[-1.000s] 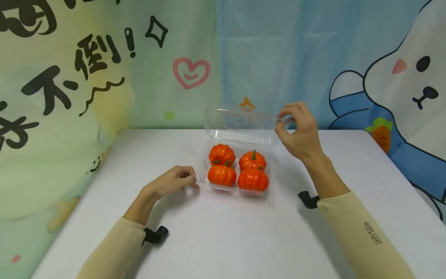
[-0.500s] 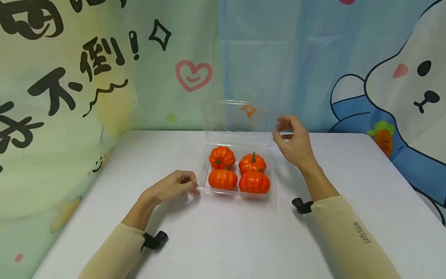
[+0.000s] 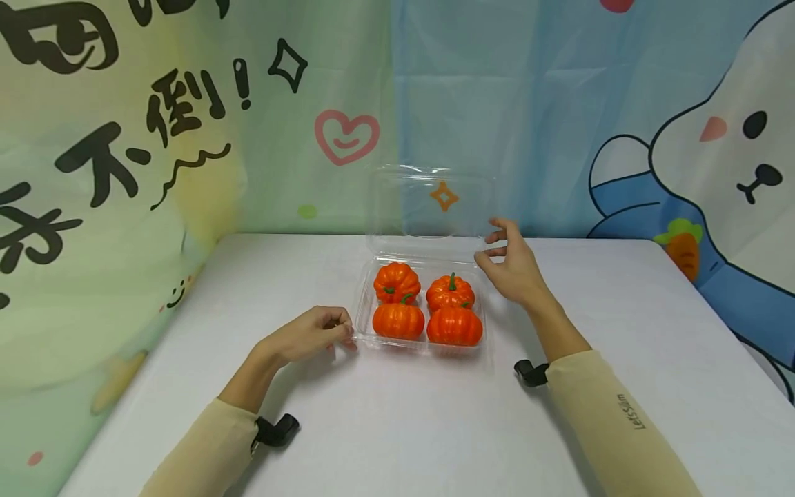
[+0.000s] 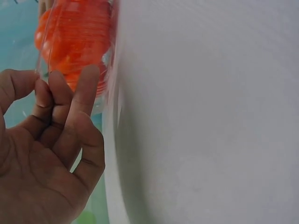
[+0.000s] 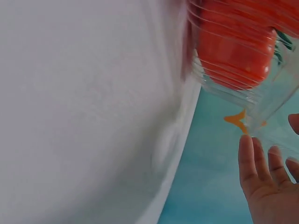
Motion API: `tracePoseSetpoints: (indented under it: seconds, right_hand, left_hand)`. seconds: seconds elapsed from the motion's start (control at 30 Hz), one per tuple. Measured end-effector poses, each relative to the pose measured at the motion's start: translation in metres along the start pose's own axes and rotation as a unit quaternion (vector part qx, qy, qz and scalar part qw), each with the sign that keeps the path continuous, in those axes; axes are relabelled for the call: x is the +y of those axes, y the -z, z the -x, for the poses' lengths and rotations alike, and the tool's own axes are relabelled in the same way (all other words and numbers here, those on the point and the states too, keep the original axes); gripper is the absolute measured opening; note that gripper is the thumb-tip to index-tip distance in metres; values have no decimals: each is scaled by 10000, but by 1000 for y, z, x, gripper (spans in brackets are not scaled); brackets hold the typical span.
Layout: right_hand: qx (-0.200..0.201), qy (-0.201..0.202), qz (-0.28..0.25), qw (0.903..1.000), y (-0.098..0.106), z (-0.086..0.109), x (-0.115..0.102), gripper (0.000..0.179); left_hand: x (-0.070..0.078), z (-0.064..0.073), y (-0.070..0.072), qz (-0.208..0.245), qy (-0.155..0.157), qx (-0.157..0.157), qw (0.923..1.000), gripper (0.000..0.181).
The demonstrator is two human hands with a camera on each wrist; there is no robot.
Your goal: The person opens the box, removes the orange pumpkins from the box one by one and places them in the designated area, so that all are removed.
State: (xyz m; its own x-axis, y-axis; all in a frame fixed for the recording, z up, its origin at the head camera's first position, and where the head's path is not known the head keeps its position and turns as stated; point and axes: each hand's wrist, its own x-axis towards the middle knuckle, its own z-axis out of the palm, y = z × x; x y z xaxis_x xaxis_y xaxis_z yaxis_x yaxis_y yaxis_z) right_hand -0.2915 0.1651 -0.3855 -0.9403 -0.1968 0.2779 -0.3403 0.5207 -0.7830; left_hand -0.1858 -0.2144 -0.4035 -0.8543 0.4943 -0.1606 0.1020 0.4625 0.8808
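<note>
A clear plastic clamshell box [image 3: 428, 345] sits on the table with its transparent lid [image 3: 428, 245] standing up at the back. Inside are several small orange pumpkins [image 3: 397, 322] with green stems, in two rows. At the box's front left corner my left hand [image 3: 310, 335] pinches the rim between thumb and index finger; the left wrist view shows these fingertips [image 4: 42, 86] at the plastic edge. My right hand [image 3: 512, 266] is by the lid's right side near the hinge, its fingers [image 5: 259, 163] extended. Whether it touches the plastic is hard to tell.
The white table [image 3: 397, 428] reaches back to a printed cloth backdrop [image 3: 497, 103] with a cartoon bear. A black wrist camera [image 3: 277, 431] is on the left sleeve and another black camera [image 3: 531, 373] on the right.
The lid has swung further up and back. My right hand has come down and to the left from the lid's edge, its fingers looser. My left hand stays at the box's corner.
</note>
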Motion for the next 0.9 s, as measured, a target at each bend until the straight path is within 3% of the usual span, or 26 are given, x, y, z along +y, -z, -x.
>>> tracePoseSetpoints:
  seconds: [0.33, 0.9]
  right_hand:
    - [-545, -198, 337, 9978, -1, -1, 3, 79]
    - [-1292, -779, 463, 9875, -3, 1, 5, 79]
  left_hand:
    - [-5, 1, 0, -9, 10, -129, 9999, 18]
    - [2, 10, 3, -193, -22, -427, 9989, 19]
